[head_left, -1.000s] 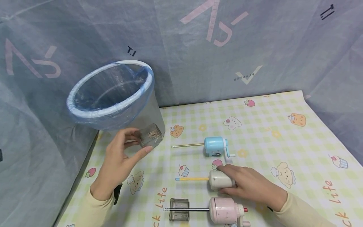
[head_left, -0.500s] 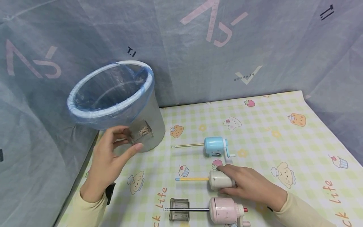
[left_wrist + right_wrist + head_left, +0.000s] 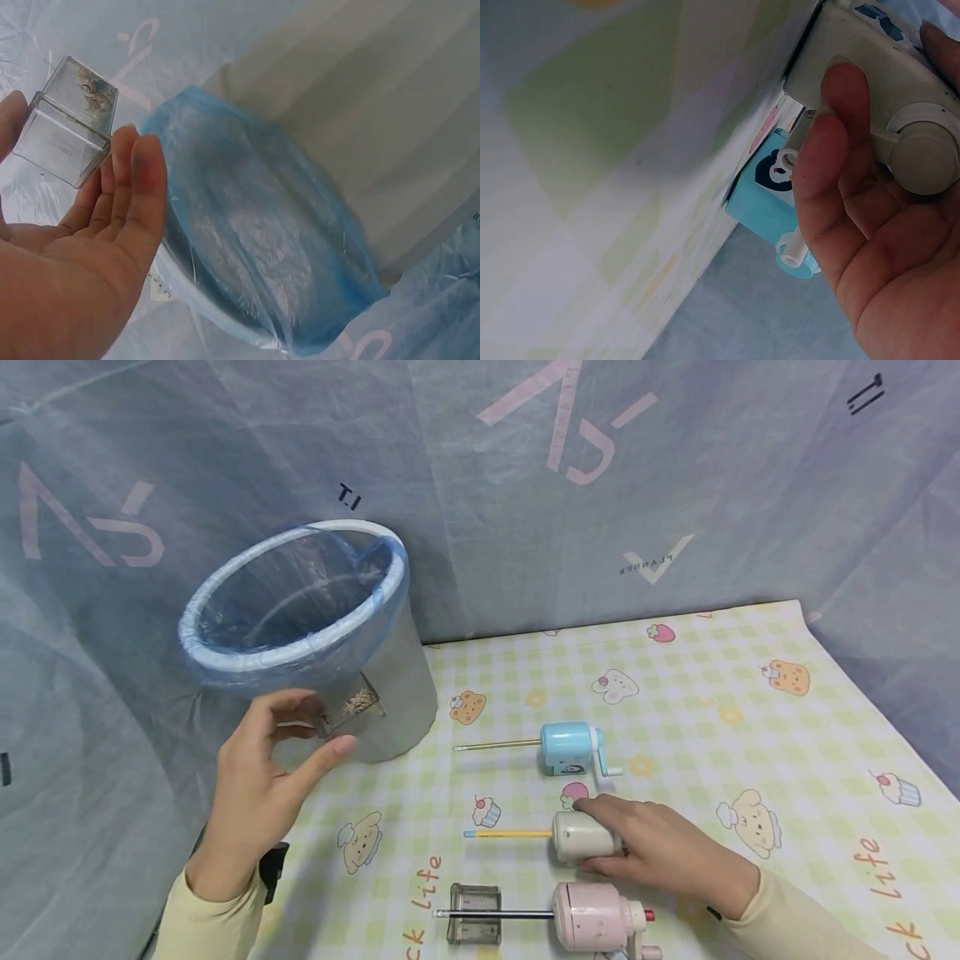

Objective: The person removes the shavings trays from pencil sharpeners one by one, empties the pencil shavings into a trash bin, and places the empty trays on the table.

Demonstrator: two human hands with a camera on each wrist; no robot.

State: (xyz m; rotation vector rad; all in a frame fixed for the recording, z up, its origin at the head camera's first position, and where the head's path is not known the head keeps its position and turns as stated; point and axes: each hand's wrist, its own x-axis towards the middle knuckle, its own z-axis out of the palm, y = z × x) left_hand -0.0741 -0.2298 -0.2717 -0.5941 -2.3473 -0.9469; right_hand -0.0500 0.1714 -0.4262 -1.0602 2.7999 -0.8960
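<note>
Between thumb and fingers, my left hand pinches a clear plastic shavings drawer in front of the bin. Pencil shavings lie at one end of the drawer, as the left wrist view shows. My right hand grips a white pencil sharpener on the table, fingers along its sides. A yellow pencil sticks out of that sharpener to the left. In the right wrist view the sharpener's crank knob shows beside the palm.
The bin with a blue liner stands at the back left. A blue sharpener with a pencil is behind the white one, a pink sharpener in front. Another clear drawer lies under the pink sharpener's black pencil.
My left hand has carried the drawer to the left, close below the bin's rim. The right hand and the sharpeners have stayed in place.
</note>
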